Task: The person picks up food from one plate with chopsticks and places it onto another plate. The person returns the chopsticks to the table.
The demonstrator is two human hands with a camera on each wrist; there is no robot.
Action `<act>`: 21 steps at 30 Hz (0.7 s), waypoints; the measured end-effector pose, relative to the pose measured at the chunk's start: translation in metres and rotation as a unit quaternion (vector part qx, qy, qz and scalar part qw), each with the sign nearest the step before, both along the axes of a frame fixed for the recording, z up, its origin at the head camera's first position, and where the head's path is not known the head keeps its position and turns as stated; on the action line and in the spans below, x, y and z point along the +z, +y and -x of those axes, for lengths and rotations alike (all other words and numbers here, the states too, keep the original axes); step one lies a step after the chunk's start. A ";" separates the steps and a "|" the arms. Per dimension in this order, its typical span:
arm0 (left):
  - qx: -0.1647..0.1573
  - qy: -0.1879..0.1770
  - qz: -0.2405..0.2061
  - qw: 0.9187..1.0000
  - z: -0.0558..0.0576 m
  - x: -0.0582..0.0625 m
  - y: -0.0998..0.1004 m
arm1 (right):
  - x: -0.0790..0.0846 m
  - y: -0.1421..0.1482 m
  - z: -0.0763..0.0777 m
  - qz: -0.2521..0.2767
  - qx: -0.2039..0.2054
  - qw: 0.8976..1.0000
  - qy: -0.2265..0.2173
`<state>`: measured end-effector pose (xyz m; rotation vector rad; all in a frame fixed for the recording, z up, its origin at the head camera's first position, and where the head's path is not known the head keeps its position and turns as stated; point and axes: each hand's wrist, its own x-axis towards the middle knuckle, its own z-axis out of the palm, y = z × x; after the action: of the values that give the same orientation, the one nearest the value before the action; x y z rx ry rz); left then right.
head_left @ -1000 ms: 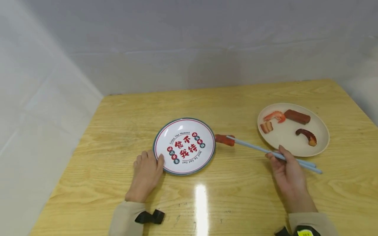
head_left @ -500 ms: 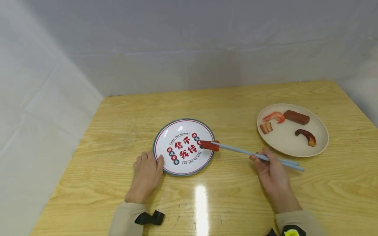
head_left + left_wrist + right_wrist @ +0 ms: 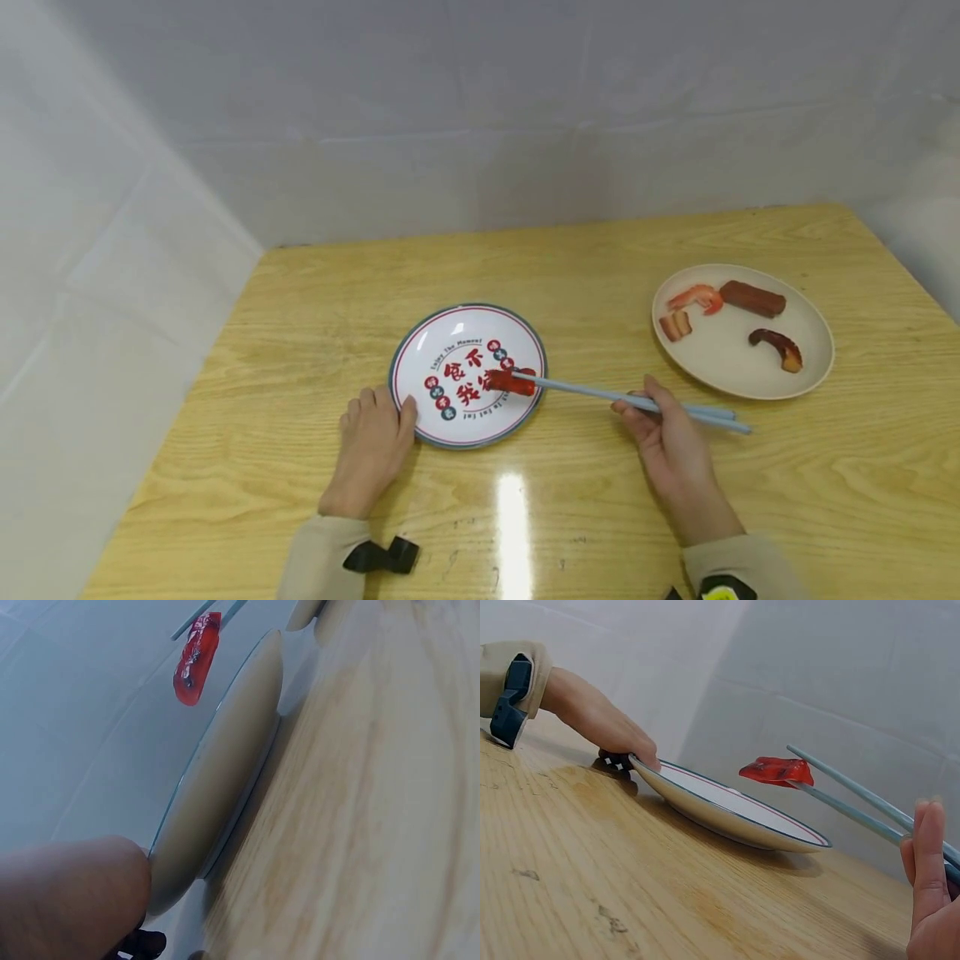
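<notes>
My right hand (image 3: 667, 450) holds a pair of light blue chopsticks (image 3: 577, 387). Pinched at their tips is a glossy red piece of food (image 3: 776, 771), held above the white plate (image 3: 427, 342) and apart from it in both wrist views. The plate has a green and red rim and red lettering in its middle. At its near left rim, my left hand (image 3: 372, 450) grips the edge, thumb on top; its other fingers are partly hidden in the left wrist view.
To the right stands a cream oval plate (image 3: 720, 367). It bears a shrimp (image 3: 697, 297), a brown bar-shaped piece (image 3: 752, 298), a small striped piece of meat (image 3: 676, 325) and a dark curved piece (image 3: 780, 347). A white wall rises behind the wooden table (image 3: 585, 508).
My right hand has moved left, carrying the red piece in the chopsticks from beside the white plate to over its right half. The left hand has stayed at the rim.
</notes>
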<state>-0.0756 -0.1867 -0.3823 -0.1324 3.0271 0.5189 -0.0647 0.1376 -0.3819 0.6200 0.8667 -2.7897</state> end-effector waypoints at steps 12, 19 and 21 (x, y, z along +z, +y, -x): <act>0.001 -0.001 0.001 1.000 0.000 -0.001 0.001 | 0.000 -0.017 -0.003 -0.069 0.007 0.997 -0.025; 0.001 0.005 0.002 1.000 0.000 -0.002 0.000 | 0.000 -0.020 -0.003 -0.096 -0.004 0.995 -0.034; 0.000 0.009 0.003 1.000 0.001 -0.002 0.000 | 0.000 -0.021 -0.003 -0.101 -0.005 0.994 -0.031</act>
<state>-0.0763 -0.1872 -0.3839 -0.1290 3.0464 0.5130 -0.0621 0.1166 -0.3823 0.7401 1.1458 -2.6956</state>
